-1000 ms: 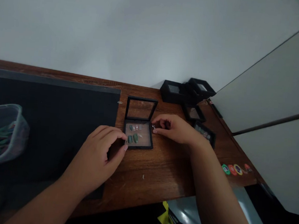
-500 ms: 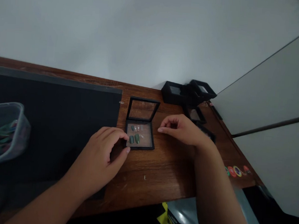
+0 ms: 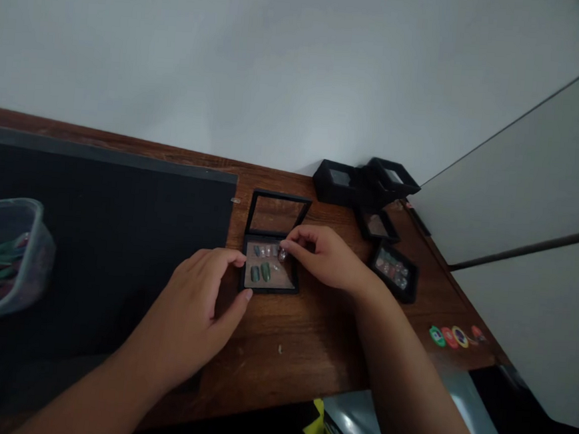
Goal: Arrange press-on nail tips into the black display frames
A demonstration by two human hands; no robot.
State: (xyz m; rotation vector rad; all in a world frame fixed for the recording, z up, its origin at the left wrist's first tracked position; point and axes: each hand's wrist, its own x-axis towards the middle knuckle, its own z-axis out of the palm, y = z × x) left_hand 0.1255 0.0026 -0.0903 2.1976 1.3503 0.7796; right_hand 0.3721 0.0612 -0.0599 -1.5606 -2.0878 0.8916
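Observation:
A small black case (image 3: pixel 295 285) lies on the wooden table with its clear-windowed lid (image 3: pixel 278 215) raised at the back. Inside are several press-on nails, among them a large dark green nail (image 3: pixel 265 271) and a grey-green nail (image 3: pixel 255 274) in front, with a row of smaller pale ones (image 3: pixel 267 250) behind. My right hand (image 3: pixel 329 255) pinches a shiny press-on nail (image 3: pixel 282 254) over the back right of the case. My left hand (image 3: pixel 197 297) rests at the case's left side, thumb and forefinger apart, fingertips at its edge.
A clear plastic tub (image 3: pixel 40 261) of colourful pieces stands on a black mat (image 3: pixel 134 211) at left. Black boxes (image 3: pixel 339 184) are stacked at the back right. Nearer lies a closed case of nails (image 3: pixel 393 272). Round stickers (image 3: pixel 448 336) mark the table's right front.
My right hand has moved left from beside the case to over its back right, where a shiny nail now shows at its fingertips. My left hand has barely moved.

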